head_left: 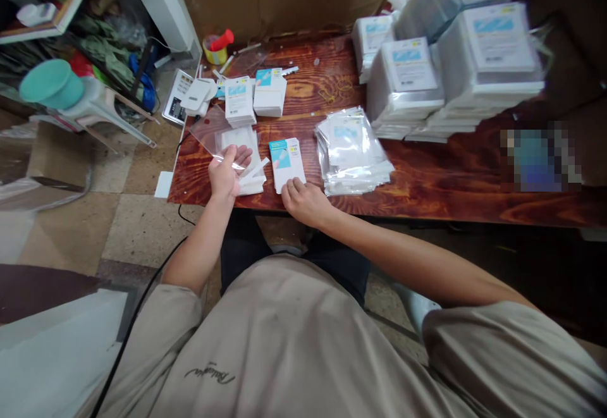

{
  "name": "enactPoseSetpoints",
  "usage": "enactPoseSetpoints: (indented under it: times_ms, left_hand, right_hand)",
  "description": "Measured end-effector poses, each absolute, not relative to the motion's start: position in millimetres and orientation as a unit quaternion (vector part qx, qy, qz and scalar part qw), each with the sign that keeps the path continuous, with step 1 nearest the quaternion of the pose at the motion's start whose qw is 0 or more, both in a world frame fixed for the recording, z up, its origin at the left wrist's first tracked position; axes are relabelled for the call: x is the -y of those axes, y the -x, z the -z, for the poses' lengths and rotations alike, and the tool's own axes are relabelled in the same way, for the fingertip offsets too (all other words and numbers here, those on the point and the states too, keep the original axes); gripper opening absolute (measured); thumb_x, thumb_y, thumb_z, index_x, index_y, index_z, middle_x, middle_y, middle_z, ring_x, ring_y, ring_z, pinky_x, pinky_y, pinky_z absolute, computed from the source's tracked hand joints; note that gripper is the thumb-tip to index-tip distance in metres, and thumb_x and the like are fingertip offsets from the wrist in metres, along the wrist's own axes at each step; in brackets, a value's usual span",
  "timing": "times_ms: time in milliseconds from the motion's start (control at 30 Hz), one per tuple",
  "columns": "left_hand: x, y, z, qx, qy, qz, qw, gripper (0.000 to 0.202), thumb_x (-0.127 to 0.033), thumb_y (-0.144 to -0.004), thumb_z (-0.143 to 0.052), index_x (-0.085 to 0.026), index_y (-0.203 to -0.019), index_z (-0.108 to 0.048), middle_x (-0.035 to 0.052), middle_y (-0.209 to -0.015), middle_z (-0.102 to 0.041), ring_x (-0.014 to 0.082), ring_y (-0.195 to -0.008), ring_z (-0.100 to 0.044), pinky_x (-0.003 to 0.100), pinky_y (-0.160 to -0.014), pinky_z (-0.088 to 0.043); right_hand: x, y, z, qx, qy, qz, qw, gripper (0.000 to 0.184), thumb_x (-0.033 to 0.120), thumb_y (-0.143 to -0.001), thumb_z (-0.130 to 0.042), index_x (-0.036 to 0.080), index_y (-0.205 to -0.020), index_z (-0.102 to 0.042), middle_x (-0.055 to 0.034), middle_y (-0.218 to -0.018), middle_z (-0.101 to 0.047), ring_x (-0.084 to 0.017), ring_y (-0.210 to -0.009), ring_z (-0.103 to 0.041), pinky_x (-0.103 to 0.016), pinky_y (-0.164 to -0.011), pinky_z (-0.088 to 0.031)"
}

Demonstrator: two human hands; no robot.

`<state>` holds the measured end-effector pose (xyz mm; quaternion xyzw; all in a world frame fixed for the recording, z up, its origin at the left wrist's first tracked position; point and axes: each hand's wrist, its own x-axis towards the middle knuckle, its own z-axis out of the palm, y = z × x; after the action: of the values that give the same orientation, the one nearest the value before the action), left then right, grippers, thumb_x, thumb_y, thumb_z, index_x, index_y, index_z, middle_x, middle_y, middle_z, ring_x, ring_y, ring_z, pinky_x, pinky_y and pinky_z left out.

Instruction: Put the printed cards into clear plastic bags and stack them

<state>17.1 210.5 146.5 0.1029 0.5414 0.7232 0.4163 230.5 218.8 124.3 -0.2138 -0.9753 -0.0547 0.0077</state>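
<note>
My left hand point(226, 171) holds a clear plastic sleeve point(217, 132) by its near edge, thumb and fingers pinched on it, above a low stack of white cards point(246, 152). My right hand point(300, 198) rests at the near edge of a small white and blue box point(286, 162) lying flat on the wooden table point(427, 178), fingers curled on its lower edge. A heap of filled clear bags point(351, 152) lies just right of the box.
Two stacks of white boxes point(255, 97) stand behind my hands, with a white device point(198, 95) to their left. Tall bundles of wrapped packs point(450, 64) fill the back right. A yellow tape roll point(214, 51) sits at the back. A teal stool point(61, 89) stands on the floor at left.
</note>
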Motion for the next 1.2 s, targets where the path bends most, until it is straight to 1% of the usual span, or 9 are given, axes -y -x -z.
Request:
enactPoseSetpoints:
  times_ms: [100,267,567,667,767,833,900,967,1200]
  left_hand:
    - [-211,-18,-143,-0.543,-0.122,-0.715,0.422,0.013,-0.022,-0.092,-0.069,-0.018,-0.098,-0.057,0.0069,-0.09,-0.077,0.0194,-0.084,-0.077,0.032,-0.085,-0.059]
    - [-204,-26,-139,-0.528,-0.126,-0.712,0.445,0.014,-0.024,-0.092,-0.069,-0.017,-0.098,-0.058,0.0081,-0.091,-0.077,0.0202,-0.084,-0.077,0.03,-0.079,-0.06]
    - [-192,-32,-147,-0.531,-0.117,-0.72,0.431,0.017,-0.026,-0.091,-0.071,-0.018,-0.095,-0.057,0.0083,-0.091,-0.077,0.0205,-0.083,-0.077,0.034,-0.083,-0.06]
    - [-193,-30,-148,-0.522,-0.114,-0.735,0.418,0.019,-0.028,-0.089,-0.074,-0.018,-0.094,-0.058,0.007,-0.09,-0.077,0.0195,-0.083,-0.077,0.032,-0.081,-0.059]
    - [-194,-31,-147,-0.521,-0.104,-0.743,0.408,0.02,-0.029,-0.087,-0.077,-0.018,-0.093,-0.061,0.0058,-0.089,-0.077,0.0185,-0.082,-0.076,0.03,-0.079,-0.059]
    - [-195,-35,-146,-0.519,-0.1,-0.742,0.413,0.02,-0.03,-0.086,-0.078,-0.018,-0.093,-0.063,0.0054,-0.088,-0.077,0.0181,-0.081,-0.076,0.029,-0.078,-0.059]
    - [-196,-43,-145,-0.513,-0.103,-0.738,0.427,0.022,-0.031,-0.085,-0.079,-0.019,-0.093,-0.064,0.0052,-0.089,-0.077,0.0179,-0.082,-0.076,0.029,-0.078,-0.06]
    - [-196,-53,-145,-0.507,-0.106,-0.732,0.443,0.025,-0.033,-0.083,-0.082,-0.019,-0.093,-0.064,0.0047,-0.088,-0.077,0.0176,-0.083,-0.076,0.029,-0.078,-0.06]
    - [-190,-80,-144,-0.503,-0.111,-0.73,0.45,0.033,-0.034,-0.076,-0.087,-0.018,-0.089,-0.062,0.0047,-0.087,-0.076,0.0176,-0.082,-0.075,0.027,-0.074,-0.059]
  right_hand:
    - [-218,-231,-120,0.971,0.234,0.038,0.029,0.041,0.007,-0.102,-0.033,-0.003,-0.12,-0.068,-0.026,-0.122,-0.069,-0.032,-0.107,-0.062,-0.037,-0.076,-0.044]
    - [-220,-232,-131,0.97,0.241,-0.029,-0.007,0.03,0.01,-0.101,-0.042,0.006,-0.103,-0.071,-0.0188,-0.107,-0.072,-0.028,-0.101,-0.062,-0.035,-0.073,-0.039]
    - [-242,-236,-146,0.961,0.263,-0.081,-0.008,0.028,0.024,-0.103,-0.049,0.016,-0.091,-0.073,-0.0094,-0.094,-0.076,-0.022,-0.084,-0.069,-0.032,-0.067,-0.034]
    - [-240,-253,-153,0.945,0.301,-0.085,0.095,0.027,0.022,-0.102,-0.047,0.017,-0.096,-0.073,-0.009,-0.093,-0.077,-0.02,-0.084,-0.07,-0.03,-0.066,-0.037]
    - [-229,-278,-162,0.811,0.453,-0.135,0.344,0.028,0.034,-0.102,-0.051,0.017,-0.102,-0.073,-0.0082,-0.089,-0.076,-0.017,-0.076,-0.069,-0.027,-0.065,-0.044]
    - [-219,-289,-165,0.695,0.498,-0.252,0.453,0.031,0.046,-0.099,-0.057,0.018,-0.1,-0.071,-0.0041,-0.074,-0.072,-0.015,-0.061,-0.064,-0.026,-0.057,-0.047]
    - [-211,-292,-163,0.627,0.483,-0.412,0.452,0.036,0.054,-0.092,-0.064,0.018,-0.095,-0.068,0.0008,-0.062,-0.065,-0.013,-0.047,-0.055,-0.024,-0.045,-0.044]
    - [-208,-289,-157,0.597,0.473,-0.504,0.407,0.039,0.057,-0.088,-0.068,0.018,-0.091,-0.067,0.0033,-0.057,-0.06,-0.011,-0.041,-0.049,-0.023,-0.04,-0.04]
    - [-206,-269,-132,0.567,0.543,-0.37,0.496,0.037,0.054,-0.094,-0.061,0.017,-0.093,-0.065,0.0012,-0.063,-0.061,-0.012,-0.054,-0.053,-0.025,-0.055,-0.043]
